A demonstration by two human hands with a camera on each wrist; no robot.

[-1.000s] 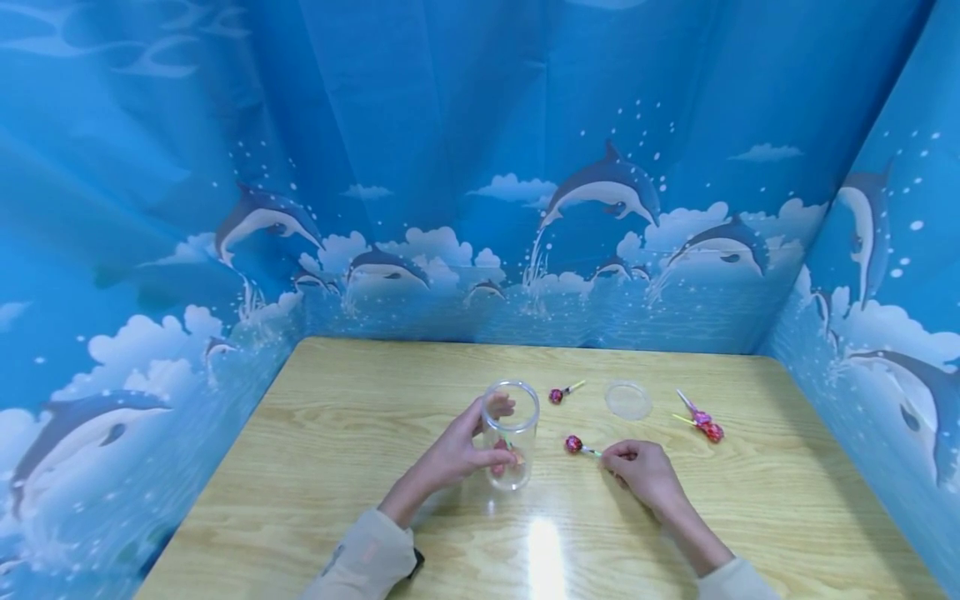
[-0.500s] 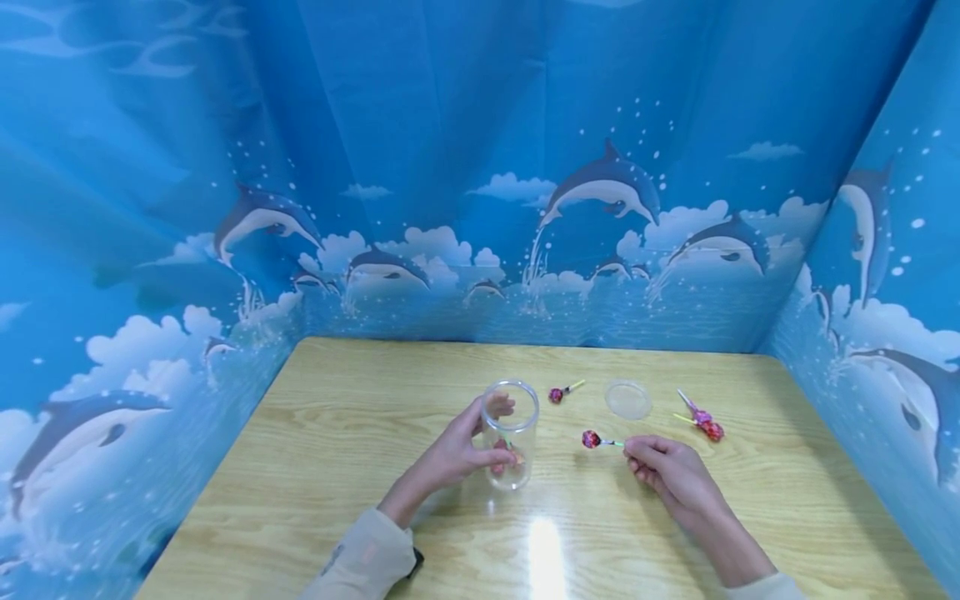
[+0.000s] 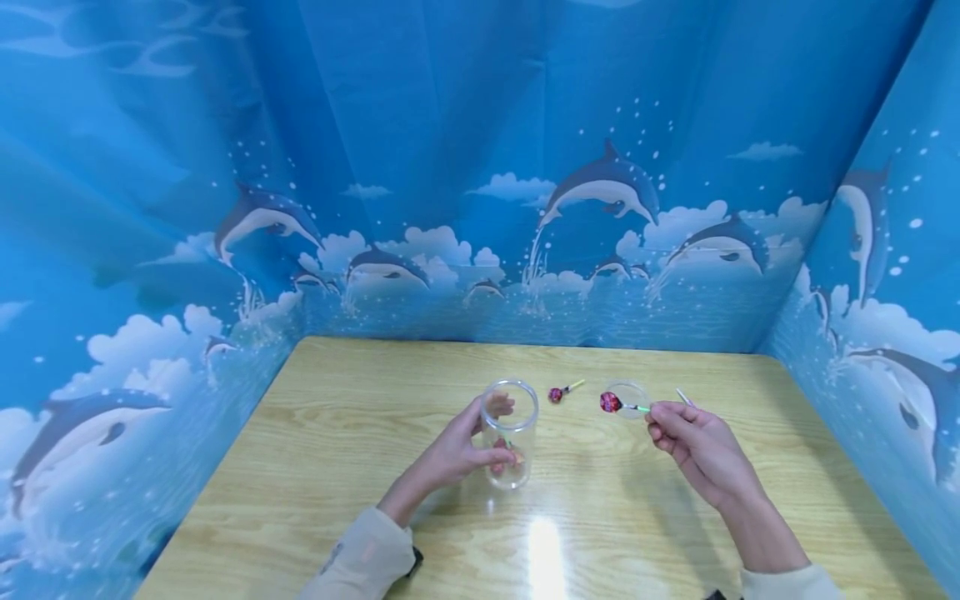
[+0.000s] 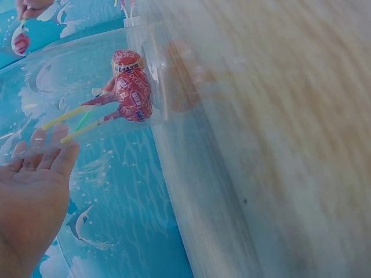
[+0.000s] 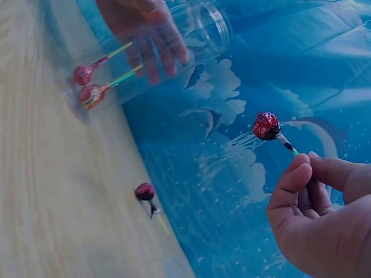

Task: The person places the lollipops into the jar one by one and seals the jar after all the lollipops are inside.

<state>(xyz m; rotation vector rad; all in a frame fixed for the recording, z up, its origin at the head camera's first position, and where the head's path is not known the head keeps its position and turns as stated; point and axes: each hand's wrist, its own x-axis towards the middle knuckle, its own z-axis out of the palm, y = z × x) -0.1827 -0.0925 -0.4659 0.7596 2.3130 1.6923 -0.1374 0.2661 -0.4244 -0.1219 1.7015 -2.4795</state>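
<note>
My left hand grips a clear plastic jar that stands upright on the table, its mouth uncovered. Several red-wrapped lollipops sit at the jar's bottom, sticks pointing up, as the left wrist view shows. To the right, my right hand pinches the green stick end of another lollipop between thumb and fingertips. That dark red candy head points left, raised above the table. In the head view it overlaps a round clear lid lying behind it.
One lollipop with a yellow stick lies on the wooden table between jar and lid. A pale stick shows past my right hand, which hides the rest there. A blue dolphin-print curtain borders the table's back and sides.
My right hand has lifted the lollipop off the table and carried it right and farther back, now in front of the lid. The left hand and jar have stayed put.
</note>
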